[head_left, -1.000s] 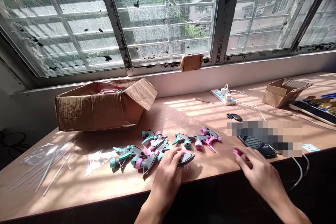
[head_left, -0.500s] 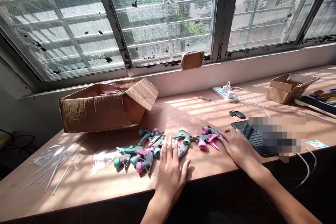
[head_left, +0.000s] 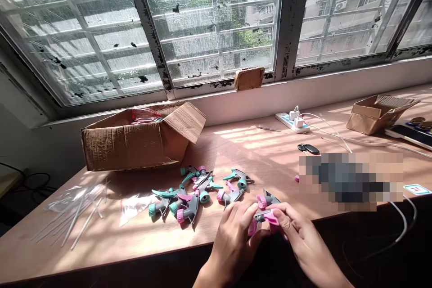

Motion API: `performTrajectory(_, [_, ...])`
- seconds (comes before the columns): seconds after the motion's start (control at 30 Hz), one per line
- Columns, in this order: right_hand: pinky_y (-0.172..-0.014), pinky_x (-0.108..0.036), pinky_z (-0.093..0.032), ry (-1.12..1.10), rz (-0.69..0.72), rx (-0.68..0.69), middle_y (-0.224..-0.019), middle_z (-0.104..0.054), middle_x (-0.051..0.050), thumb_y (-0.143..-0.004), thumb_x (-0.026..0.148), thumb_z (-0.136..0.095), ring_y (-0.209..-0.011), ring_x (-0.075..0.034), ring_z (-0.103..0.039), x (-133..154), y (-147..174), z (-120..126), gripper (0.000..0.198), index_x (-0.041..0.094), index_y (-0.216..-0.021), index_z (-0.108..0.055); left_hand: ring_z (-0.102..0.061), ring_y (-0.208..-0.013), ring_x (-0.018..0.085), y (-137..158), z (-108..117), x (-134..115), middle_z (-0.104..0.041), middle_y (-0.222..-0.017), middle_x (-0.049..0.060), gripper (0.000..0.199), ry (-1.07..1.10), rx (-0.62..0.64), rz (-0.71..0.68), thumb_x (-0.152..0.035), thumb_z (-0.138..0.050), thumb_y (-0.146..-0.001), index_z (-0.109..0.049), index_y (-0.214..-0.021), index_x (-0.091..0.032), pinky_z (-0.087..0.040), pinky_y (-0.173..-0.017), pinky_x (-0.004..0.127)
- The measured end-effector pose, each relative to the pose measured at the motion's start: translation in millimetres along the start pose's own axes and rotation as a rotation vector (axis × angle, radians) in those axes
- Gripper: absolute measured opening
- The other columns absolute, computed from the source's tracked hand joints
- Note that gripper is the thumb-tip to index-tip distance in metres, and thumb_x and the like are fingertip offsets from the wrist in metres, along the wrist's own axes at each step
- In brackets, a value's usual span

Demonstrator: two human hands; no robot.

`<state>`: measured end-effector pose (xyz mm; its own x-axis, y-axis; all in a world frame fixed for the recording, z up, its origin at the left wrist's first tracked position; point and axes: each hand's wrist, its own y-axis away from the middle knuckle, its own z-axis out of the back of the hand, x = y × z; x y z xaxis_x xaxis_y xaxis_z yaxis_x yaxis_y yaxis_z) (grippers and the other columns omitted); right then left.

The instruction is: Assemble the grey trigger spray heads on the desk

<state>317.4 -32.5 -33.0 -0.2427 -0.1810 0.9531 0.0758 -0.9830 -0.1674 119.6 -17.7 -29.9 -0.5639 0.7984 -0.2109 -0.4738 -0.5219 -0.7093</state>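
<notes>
Partly hidden, pink spray head [head_left: 270, 218] in grip of left hand [head_left: 235, 230] and right hand [head_left: 300, 230]

My left hand [head_left: 233, 233] and right hand [head_left: 301, 234] cover much of the pink-and-grey spray head [head_left: 271, 217] between them. Near the front edge of the desk [head_left: 111, 239], pixelation masks a dark object [head_left: 340, 177]. The cardboard box [head_left: 124, 148] hides some contents [head_left: 145, 115]. On the desk's right, a flat black item [head_left: 410, 137] is cut off.

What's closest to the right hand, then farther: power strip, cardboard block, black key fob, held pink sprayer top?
1. Pink sprayer top: held by right hand
2. Black key fob: ahead
3. Power strip: farther back
4. Cardboard block: by the window
</notes>
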Motion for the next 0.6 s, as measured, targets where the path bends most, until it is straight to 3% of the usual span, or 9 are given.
performTrajectory(0.07, [-0.06, -0.024, -0.047, -0.038, -0.008, 0.031, -0.067, -0.056, -0.001, -0.102, 0.06, -0.041, -0.063, -0.017, -0.056, 1.2, 1.1, -6.1, 0.049, 0.02, -0.084, -0.063, -0.069, -0.097, 0.023, 4.9, -5.0, -2.9, -0.072, -0.109, 0.012, 0.041, 0.132, -0.026, 0.111, -0.031, -0.053, -0.104, -0.041, -0.141, -0.02, -0.054, -0.088, 0.035])
performTrajectory(0.13, [-0.057, -0.024, -0.044, -0.068, 0.008, 0.046, -0.066, -0.052, 0.0, -0.103, 0.057, -0.043, -0.061, -0.016, -0.05, -1.3, 1.1, -8.4, 0.046, 0.02, -0.085, -0.064, -0.066, -0.075, 0.02, 6.2, -6.4, -8.3, -0.069, -0.086, 0.006, 0.036, 0.355, 0.004, 0.346, -0.039, -0.05, -0.103, -0.048, -0.132, -0.018, -0.053, -0.07, 0.029])
performTrajectory(0.23, [-0.06, -0.024, -0.045, -0.083, 0.143, 0.048, -0.071, -0.056, 0.0, -0.104, 0.049, -0.047, -0.062, -0.016, -0.051, -6.4, 1.7, -4.4, 0.035, 0.022, -0.097, -0.068, -0.044, -0.046, 0.011, -2.8, 0.7, -19.6, -0.048, -0.059, -0.007, 0.037, 0.879, 0.072, 0.806, -0.05, -0.047, -0.102, -0.047, -0.121, -0.018, -0.036, -0.047, 0.021])
performTrajectory(0.33, [-0.068, -0.026, -0.049, -0.023, 0.289, 0.111, -0.076, -0.062, -0.002, -0.103, 0.044, -0.049, -0.067, -0.017, -0.058, -6.9, 2.3, 4.5, 0.028, 0.025, -0.103, -0.07, -0.026, -0.037, 0.007, -16.9, 16.9, -27.7, -0.038, -0.051, -0.012, 0.041, 1.165, 0.093, 1.032, -0.058, -0.056, -0.094, -0.048, -0.107, -0.02, -0.018, -0.038, 0.019])
performTrajectory(0.4, [-0.07, -0.028, -0.05, -0.049, 0.238, 0.172, -0.08, -0.064, -0.003, -0.102, 0.049, -0.05, -0.07, -0.019, -0.06, -5.1, 2.4, 8.3, 0.031, 0.026, -0.115, -0.067, -0.029, -0.039, 0.006, -22.2, 28.8, -30.7, -0.041, -0.056, -0.01, 0.045, 1.113, 0.087, 1.053, -0.061, -0.061, -0.09, -0.05, -0.107, -0.02, -0.02, -0.039, 0.018])
performTrajectory(0.47, [-0.061, -0.027, -0.049, -0.145, 0.108, 0.24, -0.079, -0.063, -0.003, -0.1, 0.059, -0.049, -0.064, -0.018, -0.058, -3.7, 2.5, 7.6, 0.043, 0.024, -0.121, -0.061, -0.038, -0.049, 0.008, -22.9, 37.5, -33.5, -0.045, -0.065, -0.008, 0.044, 0.92, 0.102, 0.977, -0.057, -0.061, -0.092, -0.052, -0.114, -0.02, -0.031, -0.046, 0.018])
performTrajectory(0.6, [-0.051, -0.024, -0.032, -0.192, 0.007, 0.328, -0.062, -0.045, 0.003, -0.101, 0.066, -0.04, -0.054, -0.011, -0.038, -5.4, 2.3, -2.5, 0.055, 0.019, -0.077, -0.053, -0.049, -0.06, 0.014, -17.5, 40.8, -36.1, -0.053, -0.069, -0.004, 0.03, 0.496, 0.12, 0.686, -0.043, -0.053, -0.099, -0.057, -0.12, -0.022, -0.041, -0.061, 0.024])
